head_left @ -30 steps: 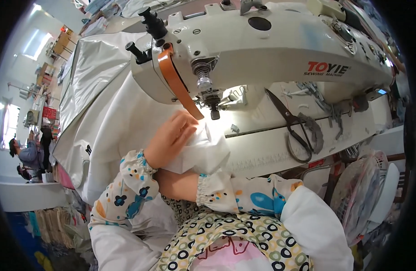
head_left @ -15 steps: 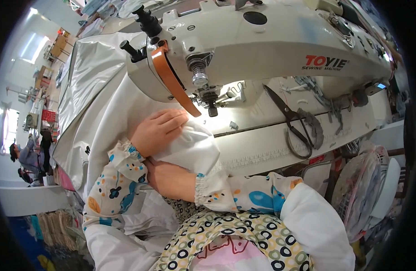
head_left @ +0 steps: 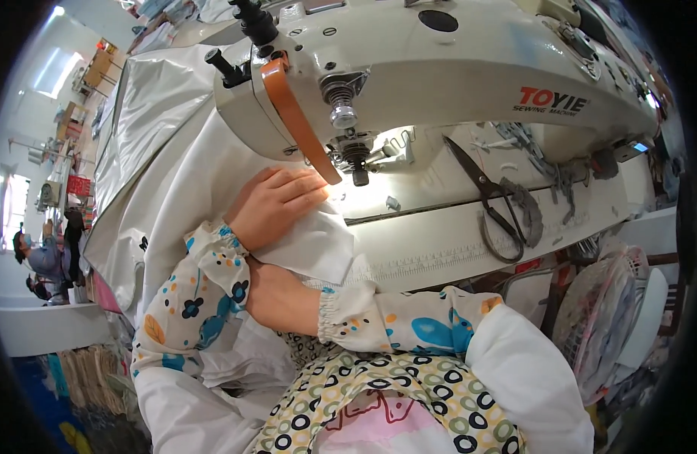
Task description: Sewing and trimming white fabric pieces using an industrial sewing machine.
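Note:
My left hand (head_left: 279,208) lies flat on white fabric (head_left: 312,244), its fingers stretched toward the needle area of a sewing machine (head_left: 469,72). The fingertips are beside the lower end of a curved orange guard (head_left: 297,121). Crossing beneath my left wrist, my right hand (head_left: 276,299) reaches leftward; its fingers are hidden by the left sleeve and the cloth, so what it grips does not show. The fabric spreads left over the table in large folds, and one pale edge lies on the machine bed just right of my left hand.
Black-handled scissors (head_left: 488,193) lie on the machine bed beside grey fabric scraps (head_left: 526,212). A ruler scale (head_left: 439,265) runs along the bed's front edge. A fan cage (head_left: 602,325) wrapped in clear plastic stands at the right. Another person (head_left: 49,250) is far left.
The fabric's right edge has drawn a little leftward and lies flatter. My right hand has shifted slightly left, while my left hand stays by the orange guard. The view has tilted slightly.

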Demonstrator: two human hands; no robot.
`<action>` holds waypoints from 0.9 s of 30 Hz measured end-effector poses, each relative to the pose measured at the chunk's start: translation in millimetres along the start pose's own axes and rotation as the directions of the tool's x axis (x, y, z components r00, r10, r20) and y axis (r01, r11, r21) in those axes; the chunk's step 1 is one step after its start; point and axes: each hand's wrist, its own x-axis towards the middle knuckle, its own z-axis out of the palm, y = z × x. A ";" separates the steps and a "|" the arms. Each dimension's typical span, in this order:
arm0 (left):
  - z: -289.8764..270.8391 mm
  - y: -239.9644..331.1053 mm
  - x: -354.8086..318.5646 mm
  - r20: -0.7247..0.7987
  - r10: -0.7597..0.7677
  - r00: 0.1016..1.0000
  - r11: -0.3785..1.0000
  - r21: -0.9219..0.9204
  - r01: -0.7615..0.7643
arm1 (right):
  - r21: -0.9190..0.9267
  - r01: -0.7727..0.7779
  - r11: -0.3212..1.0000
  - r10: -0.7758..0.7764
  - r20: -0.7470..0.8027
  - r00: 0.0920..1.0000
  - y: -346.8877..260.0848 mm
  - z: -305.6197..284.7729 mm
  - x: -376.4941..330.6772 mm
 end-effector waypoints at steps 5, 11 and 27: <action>-5.0 4.9 2.3 0.024 -0.018 1.000 0.998 0.058 0.016 | -0.114 0.019 0.993 -0.022 -0.031 0.999 -4.7 -6.6 -4.7; -8.0 27.5 10.5 -0.029 -0.017 0.999 0.980 0.198 0.023 | 0.045 -0.091 0.995 0.079 0.222 0.972 -8.4 -26.0 -20.3; 21.5 -16.6 -8.9 -0.310 0.362 0.879 0.932 0.153 -0.330 | 0.074 0.008 0.997 -0.006 -0.028 1.000 -2.2 -52.5 -9.5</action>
